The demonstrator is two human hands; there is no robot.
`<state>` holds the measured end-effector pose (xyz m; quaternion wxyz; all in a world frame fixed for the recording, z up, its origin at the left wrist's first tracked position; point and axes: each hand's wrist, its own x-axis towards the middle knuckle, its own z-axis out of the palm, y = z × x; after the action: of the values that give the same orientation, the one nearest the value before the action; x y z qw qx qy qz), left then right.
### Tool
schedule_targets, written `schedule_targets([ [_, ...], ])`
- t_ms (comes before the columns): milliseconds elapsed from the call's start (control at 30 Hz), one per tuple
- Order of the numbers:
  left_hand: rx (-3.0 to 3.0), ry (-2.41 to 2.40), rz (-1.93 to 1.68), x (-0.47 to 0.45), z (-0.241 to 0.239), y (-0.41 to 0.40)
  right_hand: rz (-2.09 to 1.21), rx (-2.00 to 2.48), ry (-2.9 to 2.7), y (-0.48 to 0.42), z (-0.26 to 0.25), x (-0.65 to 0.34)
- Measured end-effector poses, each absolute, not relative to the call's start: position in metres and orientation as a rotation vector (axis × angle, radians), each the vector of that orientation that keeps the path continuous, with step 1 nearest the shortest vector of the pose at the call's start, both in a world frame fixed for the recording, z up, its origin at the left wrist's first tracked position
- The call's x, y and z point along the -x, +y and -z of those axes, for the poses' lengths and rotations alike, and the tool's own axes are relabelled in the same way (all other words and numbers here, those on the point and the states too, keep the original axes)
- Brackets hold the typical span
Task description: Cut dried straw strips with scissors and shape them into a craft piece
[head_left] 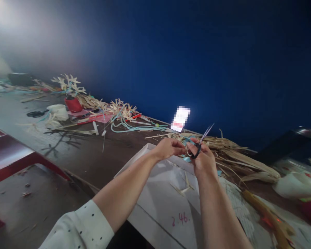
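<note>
My right hand holds scissors with black handles, their blades pointing up and away to the right. Its thumb and fingers also come together near my left fingertips. My left hand is closed in a pinch, close beside the right one. A small pale bit shows between the hands, too small to make out. Both hands are above the far edge of a white box lid marked with red figures. On the lid lie a few thin pale husk pieces.
Dried husks lie along the blue wall. A lit phone leans there. Pale husk flowers, blue cord and a white cup stand left. At right is a yellow tool with a red light. A red stool is left.
</note>
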<state>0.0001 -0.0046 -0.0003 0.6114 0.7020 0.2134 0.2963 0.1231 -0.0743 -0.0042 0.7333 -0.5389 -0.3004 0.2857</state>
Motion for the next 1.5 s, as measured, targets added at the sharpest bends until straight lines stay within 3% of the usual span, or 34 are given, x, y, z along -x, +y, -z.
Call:
schedule_targets([
  [1000,-1.613,0.6,-0.751,-0.009,0.01,-0.003,-0.524,1.301,-0.454,-0.074,0.005,-0.141],
  [1500,-1.175,0.602,-0.794,-0.008,0.01,0.002,-0.5,1.444,-0.513,-0.075,0.009,-0.148],
])
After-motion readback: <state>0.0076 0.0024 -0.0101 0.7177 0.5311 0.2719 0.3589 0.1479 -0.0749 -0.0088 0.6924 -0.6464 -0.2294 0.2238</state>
